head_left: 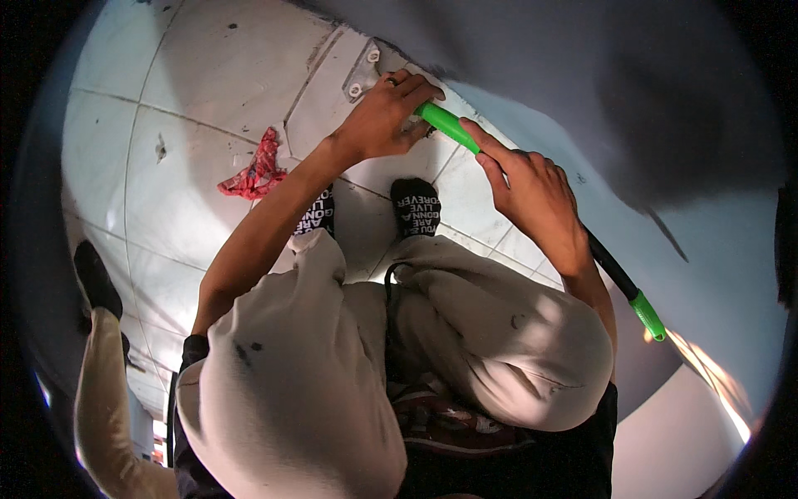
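A long black pole with a bright green grip (450, 126) and a green end cap (647, 316) slants along the foot of the wall. My left hand (389, 115) is closed around the upper end of the green grip, and its fingers hide that tip. Farther down, my right hand (532, 185) grasps the pole, with thumb and forefinger lying along the green part. Beyond the right wrist the black shaft (611, 262) comes out again. Just past my left hand, a flat pale plate (361, 71) with two white round fittings lies by the wall.
A crumpled red patterned cloth (256, 169) lies on the white tiled floor (191, 166). My socked feet (416, 208) and bent knees are beneath my arms. A bluish-grey wall (565, 141) rises at the right. Another person's leg (101, 366) shows at the left edge.
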Demonstrator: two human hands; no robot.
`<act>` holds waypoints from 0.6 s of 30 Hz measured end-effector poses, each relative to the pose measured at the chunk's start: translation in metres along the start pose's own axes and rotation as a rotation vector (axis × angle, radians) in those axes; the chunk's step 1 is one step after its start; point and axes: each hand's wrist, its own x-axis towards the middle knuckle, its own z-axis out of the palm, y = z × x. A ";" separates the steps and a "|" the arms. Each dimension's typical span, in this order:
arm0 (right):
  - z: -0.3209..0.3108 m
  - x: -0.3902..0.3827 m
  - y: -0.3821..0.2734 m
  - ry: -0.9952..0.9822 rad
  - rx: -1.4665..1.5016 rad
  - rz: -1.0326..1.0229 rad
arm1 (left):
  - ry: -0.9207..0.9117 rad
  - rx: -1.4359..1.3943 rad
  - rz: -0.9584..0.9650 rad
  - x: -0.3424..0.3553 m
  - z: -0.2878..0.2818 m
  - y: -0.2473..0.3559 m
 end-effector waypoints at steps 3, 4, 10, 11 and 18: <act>-0.014 -0.001 0.001 -0.094 -0.006 0.094 | -0.028 -0.064 0.021 0.007 0.023 -0.007; -0.022 0.003 0.001 -0.157 0.019 0.133 | -0.054 -0.100 0.006 0.010 0.029 -0.007; -0.037 -0.018 0.003 -0.209 0.048 0.192 | -0.062 -0.268 0.068 0.019 0.054 0.010; -0.039 -0.020 0.007 -0.214 0.031 0.175 | -0.085 -0.280 0.064 0.022 0.055 0.013; -0.066 -0.046 0.019 -0.272 0.032 0.060 | -0.159 -0.223 0.019 0.024 0.030 0.040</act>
